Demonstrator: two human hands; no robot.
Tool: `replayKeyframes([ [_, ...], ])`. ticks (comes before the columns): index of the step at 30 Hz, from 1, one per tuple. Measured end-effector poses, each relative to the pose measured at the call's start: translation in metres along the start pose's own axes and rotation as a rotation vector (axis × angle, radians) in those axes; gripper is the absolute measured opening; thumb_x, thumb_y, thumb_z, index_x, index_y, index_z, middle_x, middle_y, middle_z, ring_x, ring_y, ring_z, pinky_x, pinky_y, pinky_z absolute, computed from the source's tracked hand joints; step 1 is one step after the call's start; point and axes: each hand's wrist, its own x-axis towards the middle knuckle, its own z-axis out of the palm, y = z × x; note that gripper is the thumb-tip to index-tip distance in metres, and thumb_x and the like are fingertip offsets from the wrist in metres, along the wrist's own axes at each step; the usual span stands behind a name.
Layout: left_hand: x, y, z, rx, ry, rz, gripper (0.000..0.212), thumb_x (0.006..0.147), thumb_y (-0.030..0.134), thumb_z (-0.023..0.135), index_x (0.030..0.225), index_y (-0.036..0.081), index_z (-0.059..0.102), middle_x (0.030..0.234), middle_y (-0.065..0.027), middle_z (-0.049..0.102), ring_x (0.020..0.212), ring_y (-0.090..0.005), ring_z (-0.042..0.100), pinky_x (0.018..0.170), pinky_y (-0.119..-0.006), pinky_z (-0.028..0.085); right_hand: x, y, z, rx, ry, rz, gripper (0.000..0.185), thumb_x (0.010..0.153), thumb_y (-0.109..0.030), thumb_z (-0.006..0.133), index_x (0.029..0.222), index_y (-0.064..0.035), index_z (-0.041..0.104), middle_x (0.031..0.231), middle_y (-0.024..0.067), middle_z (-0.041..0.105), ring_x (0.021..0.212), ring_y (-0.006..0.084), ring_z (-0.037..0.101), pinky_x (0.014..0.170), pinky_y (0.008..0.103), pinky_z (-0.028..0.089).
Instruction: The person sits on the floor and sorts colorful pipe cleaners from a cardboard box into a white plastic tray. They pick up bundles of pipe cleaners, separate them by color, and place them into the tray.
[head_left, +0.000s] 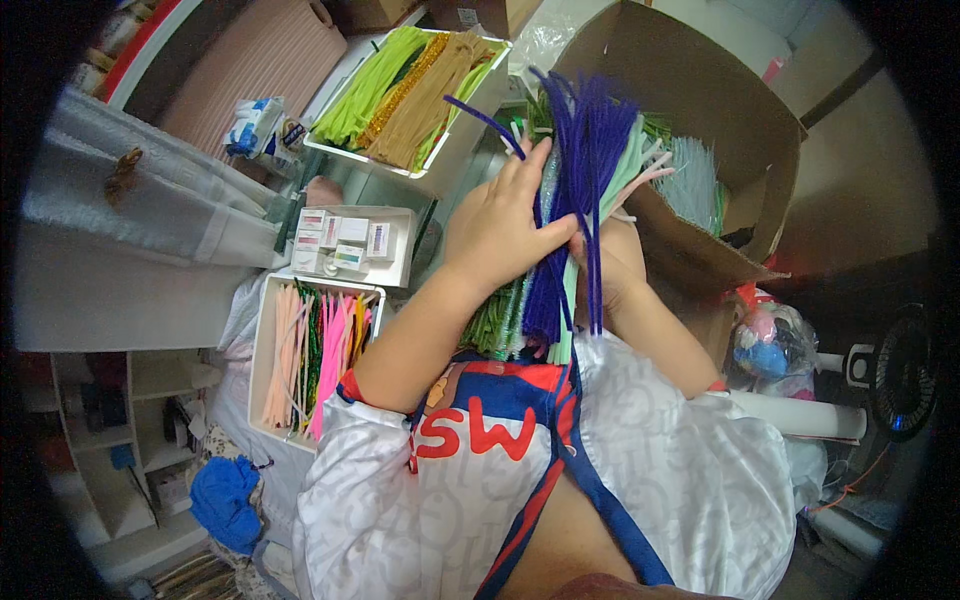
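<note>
A thick bunch of purple chenille stems lies lengthwise between my hands in front of my torso. My left hand grips its left side, thumb across the stems. A single purple stem sticks out to the left by its fingertips. From the right, my right hand holds the bunch lower down; its fingers are partly hidden behind hanging stems. Mint-green stems and a few pale pink stems show along the right side. Green tinsel stems lie beneath my left forearm.
At the upper left, a white bin holds lime, gold and tan stems. Below are a tray of small boxes and another stem bin. A large cardboard box with pale stems stands right, above a black fan.
</note>
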Motion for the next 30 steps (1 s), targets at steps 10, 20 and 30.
replayKeyframes([
  [10, -0.008, 0.003, 0.038, -0.119, -0.193, -0.043, 0.092, 0.076, 0.033, 0.079, 0.151, 0.004, 0.033, 0.158, -0.0258, 0.027, 0.144, -0.0396, 0.032, 0.117, -0.040, 0.029, -0.039, -0.048, -0.046, -1.431, -0.127, 0.062, 0.046, 0.096, -0.041, 0.056, 0.117, -0.0014, 0.063, 0.100, 0.0265, 0.067, 0.090, 0.0404, 0.066, 0.082, 0.0440, 0.051],
  [20, -0.010, 0.007, 0.041, -0.218, -0.154, -0.034, 0.082, 0.082, 0.029, 0.076, 0.149, 0.005, 0.037, 0.158, -0.0245, 0.028, 0.144, -0.0371, 0.033, 0.118, -0.042, 0.027, -0.060, -0.041, -0.052, -1.321, 0.409, -0.127, 0.031, 0.088, -0.033, 0.063, 0.096, -0.0029, 0.063, 0.088, 0.0212, 0.063, 0.080, 0.0386, 0.064, 0.073, 0.0487, 0.050],
  [30, -0.010, -0.009, 0.046, -0.264, -0.097, 0.052, 0.057, 0.087, 0.013, 0.062, 0.143, 0.008, 0.050, 0.153, -0.0208, 0.040, 0.135, -0.0328, 0.045, 0.113, -0.040, 0.033, -0.004, 0.002, -0.055, -1.164, 0.524, -0.682, 0.080, 0.078, -0.017, 0.072, 0.148, -0.0046, 0.037, 0.154, 0.0223, 0.033, 0.144, 0.0369, 0.031, 0.118, 0.0440, 0.025],
])
